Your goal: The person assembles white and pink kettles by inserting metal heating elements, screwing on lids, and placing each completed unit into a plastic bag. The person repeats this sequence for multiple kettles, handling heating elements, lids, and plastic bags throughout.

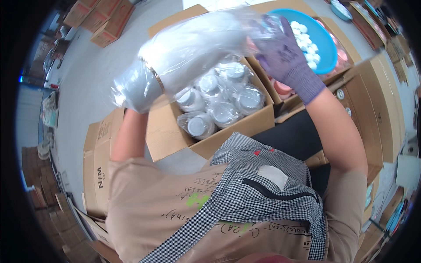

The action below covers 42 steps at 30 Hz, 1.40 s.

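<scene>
A large white bottle (194, 46) with a pale grey cap end (136, 83) and a gold-coloured band lies sideways in the air, wrapped in a clear plastic bag. My right hand (279, 54), in a purple knit glove, grips the bunched bag at the bottle's right end. My left forearm rises to the cap end, where the bottle hides my left hand. Below it, an open cardboard box (230, 131) holds several upright, bagged white bottles with grey caps (225, 113). Motion blurs the raised bottle.
A blue basin (324, 54) of small white parts rests on a box of pink parts (282, 88) at the right. Open carton flaps (365, 108) stand beside my right arm. Another carton (98, 164) is at my left, and stacked cartons (105, 19) stand farther off.
</scene>
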Motion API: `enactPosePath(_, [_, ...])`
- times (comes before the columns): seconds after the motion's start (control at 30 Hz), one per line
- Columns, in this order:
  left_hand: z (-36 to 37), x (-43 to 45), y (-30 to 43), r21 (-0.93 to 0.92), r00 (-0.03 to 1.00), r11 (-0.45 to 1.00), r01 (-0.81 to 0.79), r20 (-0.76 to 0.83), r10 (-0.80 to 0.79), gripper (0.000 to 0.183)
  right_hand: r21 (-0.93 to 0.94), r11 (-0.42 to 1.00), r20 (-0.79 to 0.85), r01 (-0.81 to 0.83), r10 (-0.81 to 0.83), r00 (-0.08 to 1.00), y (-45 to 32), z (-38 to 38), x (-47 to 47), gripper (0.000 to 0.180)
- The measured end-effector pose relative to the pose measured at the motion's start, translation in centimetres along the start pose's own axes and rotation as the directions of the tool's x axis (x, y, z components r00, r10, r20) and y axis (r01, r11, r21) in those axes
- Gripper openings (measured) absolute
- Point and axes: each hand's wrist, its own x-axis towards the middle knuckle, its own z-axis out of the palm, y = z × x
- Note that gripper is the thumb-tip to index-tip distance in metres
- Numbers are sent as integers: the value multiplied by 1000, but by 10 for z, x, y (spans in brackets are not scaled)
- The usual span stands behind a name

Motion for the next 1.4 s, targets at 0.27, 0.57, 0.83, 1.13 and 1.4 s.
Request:
enactPosePath(0.27, [108,-136,-85,365,880,803,471,-139,-454,33,393,916,222,-79,-11,975,-47,36,-27,53])
enactPosePath(0.57, [134,-65,-139,476,675,623,620,80,-733,36,355,796,515,-490,271,813,-14,6,-144,61])
enactPosePath(0.83, [158,-98,-194,677,721,698,233,362,-591,29,338,800,571,-496,244,784,-27,11,-151,64])
enactPosePath(1.13, [187,-78,-267,651,720,757,45,505,-477,22,302,817,665,-492,189,723,-28,20,-143,65])
enactPosePath(1.4, [158,-53,-228,374,415,927,27,839,-351,33,298,780,662,-550,246,708,-28,15,-145,64])
